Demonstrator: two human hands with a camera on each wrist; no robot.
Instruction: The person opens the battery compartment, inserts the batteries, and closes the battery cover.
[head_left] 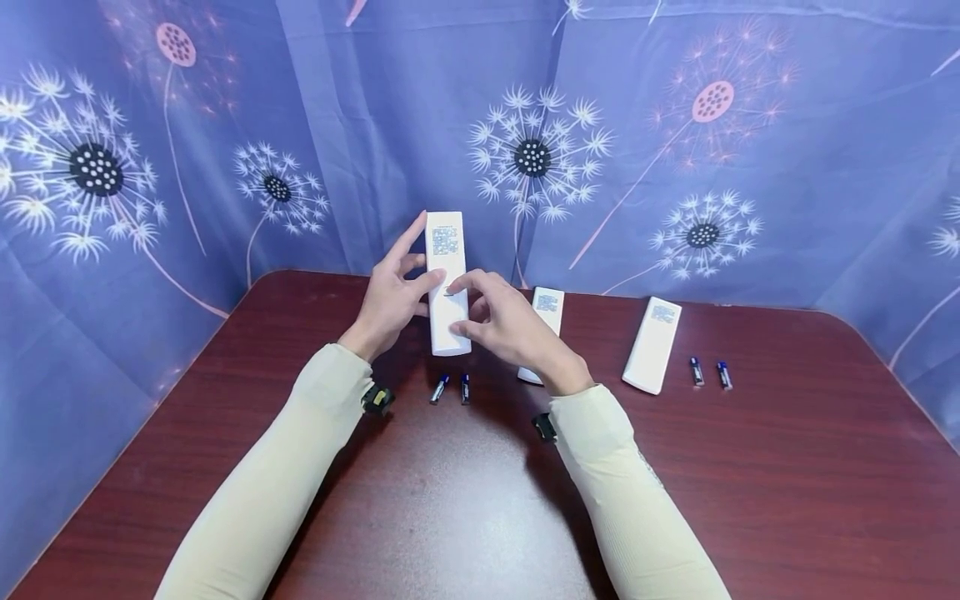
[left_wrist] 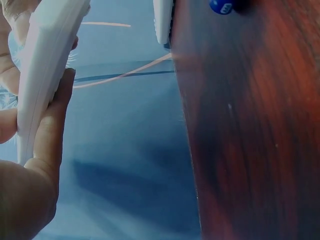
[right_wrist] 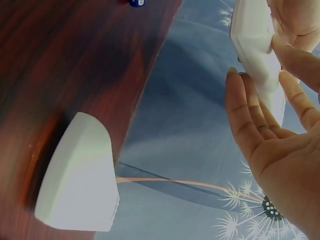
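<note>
A white remote control (head_left: pixel 446 242) is held upright above the back of the table, its labelled back facing me. My left hand (head_left: pixel 382 304) grips its left side, thumb on the back face and fingers reaching behind. From the right, my right hand (head_left: pixel 517 325) holds it too, with index fingertip near the middle and thumb lower down. In the right wrist view, other fingers of the right hand (right_wrist: pixel 280 155) support the remote control (right_wrist: pixel 255 50) from the far side. Two small batteries (head_left: pixel 439 388) with blue ends lie on the table below it.
A second white remote control (head_left: pixel 549 307) lies behind the right hand, partly hidden. Farther right is a third remote control (head_left: pixel 652 346), with two batteries (head_left: pixel 697 372) beside it. A blue flowered curtain (head_left: pixel 420 100) hangs behind the dark red table (head_left: pixel 787 483).
</note>
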